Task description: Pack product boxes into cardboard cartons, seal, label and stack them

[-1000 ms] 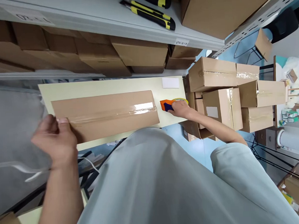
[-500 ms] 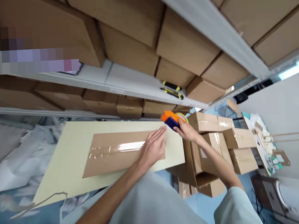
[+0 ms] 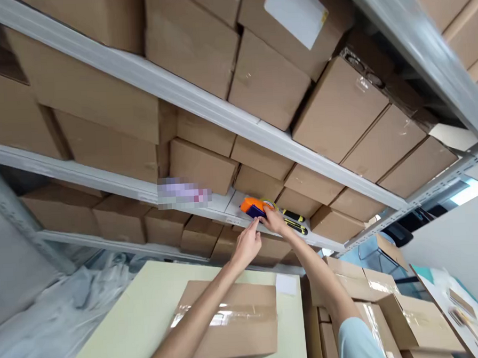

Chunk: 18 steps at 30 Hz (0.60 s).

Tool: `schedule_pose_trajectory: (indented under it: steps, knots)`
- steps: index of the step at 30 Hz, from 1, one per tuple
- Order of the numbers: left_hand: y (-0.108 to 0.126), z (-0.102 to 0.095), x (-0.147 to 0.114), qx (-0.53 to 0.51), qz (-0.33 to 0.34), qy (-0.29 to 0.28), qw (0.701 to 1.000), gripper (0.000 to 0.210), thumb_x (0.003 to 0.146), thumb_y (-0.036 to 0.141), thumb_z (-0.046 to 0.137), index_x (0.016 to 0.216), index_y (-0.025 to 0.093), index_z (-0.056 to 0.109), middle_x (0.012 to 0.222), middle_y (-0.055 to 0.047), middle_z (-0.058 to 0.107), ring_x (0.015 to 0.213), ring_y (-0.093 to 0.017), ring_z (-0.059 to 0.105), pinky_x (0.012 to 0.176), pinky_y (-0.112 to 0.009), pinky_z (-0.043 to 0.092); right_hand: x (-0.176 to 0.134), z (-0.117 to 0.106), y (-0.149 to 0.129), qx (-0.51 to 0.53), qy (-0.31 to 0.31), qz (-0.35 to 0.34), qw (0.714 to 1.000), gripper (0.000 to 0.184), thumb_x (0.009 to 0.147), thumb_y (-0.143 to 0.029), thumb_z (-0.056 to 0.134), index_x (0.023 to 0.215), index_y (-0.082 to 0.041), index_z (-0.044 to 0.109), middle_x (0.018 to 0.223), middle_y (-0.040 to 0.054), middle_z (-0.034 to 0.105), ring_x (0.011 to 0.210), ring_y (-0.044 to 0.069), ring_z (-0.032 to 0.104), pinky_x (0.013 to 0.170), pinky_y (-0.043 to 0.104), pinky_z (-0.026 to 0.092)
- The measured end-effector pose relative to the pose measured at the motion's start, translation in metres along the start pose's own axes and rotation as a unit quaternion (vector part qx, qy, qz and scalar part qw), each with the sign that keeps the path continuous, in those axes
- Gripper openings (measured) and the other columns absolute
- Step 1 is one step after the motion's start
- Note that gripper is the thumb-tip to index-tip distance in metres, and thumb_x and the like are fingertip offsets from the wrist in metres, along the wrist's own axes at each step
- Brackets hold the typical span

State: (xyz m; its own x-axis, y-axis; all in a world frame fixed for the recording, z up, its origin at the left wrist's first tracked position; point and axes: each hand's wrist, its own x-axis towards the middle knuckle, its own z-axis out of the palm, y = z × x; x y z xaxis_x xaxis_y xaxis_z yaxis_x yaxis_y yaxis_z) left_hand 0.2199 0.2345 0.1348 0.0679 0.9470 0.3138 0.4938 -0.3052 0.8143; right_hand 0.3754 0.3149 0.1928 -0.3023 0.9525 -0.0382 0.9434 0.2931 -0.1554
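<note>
My right hand (image 3: 274,220) grips an orange and dark blue tape dispenser (image 3: 250,205) at the edge of the metal shelf (image 3: 220,202). A roll with a yellow-green rim shows at the dispenser's top right. My left hand (image 3: 247,245) is just below it, fingers stretched towards the dispenser; I cannot tell whether they touch it. Two black-and-yellow utility knives (image 3: 295,227) lie on the shelf right beside my right hand. Below my hands, a cardboard box (image 3: 246,325) with shiny clear tape along its top rests on the pale yellow table (image 3: 145,307), partly hidden by my left forearm.
Rows of cardboard boxes (image 3: 204,165) fill the shelving above and below. A white paper (image 3: 286,284) lies on the table's far right corner. More taped cartons (image 3: 426,319) are stacked to the right. White plastic sheeting (image 3: 81,305) is heaped at the left.
My right hand has carried the tape dispenser from over the table's right end to the shelf. My left hand has left the box and moved up towards it. The view has tilted up.
</note>
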Motion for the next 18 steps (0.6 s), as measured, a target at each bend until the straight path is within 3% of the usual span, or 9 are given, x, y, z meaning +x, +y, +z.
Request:
schedule_pose_trajectory:
  steps: [2,6,11,14,16,18]
  knots:
    - [-0.009,-0.012,-0.007,0.003,0.005,0.018,1.000,0.061,0.096,0.016,0.051,0.154,0.012,0.072,0.156,-0.017,0.074,0.146,-0.032,0.073,0.126,-0.046,0.058,0.016,-0.003,-0.005,-0.014,-0.013,0.016,1.000,0.035,0.111,-0.030,0.061,0.142,-0.017,0.063,0.135,0.0200,0.078,0.128,0.035,0.074,0.113,0.046,0.057]
    - [-0.036,-0.025,-0.047,0.005,-0.016,0.057,0.998,0.060,0.098,0.026,0.054,0.155,0.015,0.072,0.156,-0.015,0.075,0.147,-0.031,0.072,0.125,-0.045,0.059,0.024,-0.001,-0.008,-0.018,-0.023,0.022,0.999,0.039,0.105,-0.025,0.067,0.143,-0.014,0.065,0.142,0.0204,0.077,0.136,0.033,0.072,0.120,0.043,0.054]
    - [-0.058,-0.042,-0.087,0.009,-0.025,0.080,0.996,0.059,0.099,0.032,0.054,0.152,0.013,0.073,0.151,-0.021,0.077,0.144,-0.037,0.074,0.123,-0.054,0.061,0.014,0.005,-0.011,-0.003,-0.006,0.045,0.999,0.059,0.107,-0.027,0.062,0.161,-0.003,0.053,0.165,0.0290,0.060,0.155,0.035,0.056,0.134,0.049,0.040]
    - [-0.072,-0.063,-0.118,0.029,-0.047,0.085,0.995,0.064,0.101,0.042,0.056,0.157,0.015,0.069,0.157,-0.021,0.073,0.153,-0.039,0.067,0.132,-0.059,0.052,-0.024,0.016,-0.009,0.030,0.083,0.052,0.995,0.069,0.114,-0.038,0.051,0.173,-0.003,0.040,0.176,0.0284,0.048,0.167,0.035,0.041,0.142,0.052,0.027]
    - [-0.085,-0.082,-0.148,0.051,-0.091,0.085,0.991,0.071,0.101,0.050,0.055,0.160,0.013,0.065,0.164,-0.023,0.067,0.160,-0.039,0.060,0.137,-0.059,0.044,-0.072,0.031,-0.006,0.071,0.161,0.067,0.982,0.070,0.119,-0.045,0.039,0.178,-0.008,0.036,0.180,0.0255,0.045,0.172,0.033,0.036,0.145,0.054,0.021]
    - [-0.098,-0.100,-0.179,0.080,-0.176,0.064,0.979,0.079,0.098,0.056,0.057,0.164,0.013,0.062,0.168,-0.022,0.064,0.161,-0.040,0.058,0.137,-0.059,0.044,-0.135,0.051,-0.006,0.123,0.177,0.110,0.970,0.072,0.121,-0.052,0.029,0.182,-0.015,0.031,0.185,0.0207,0.040,0.177,0.029,0.030,0.145,0.055,0.022]
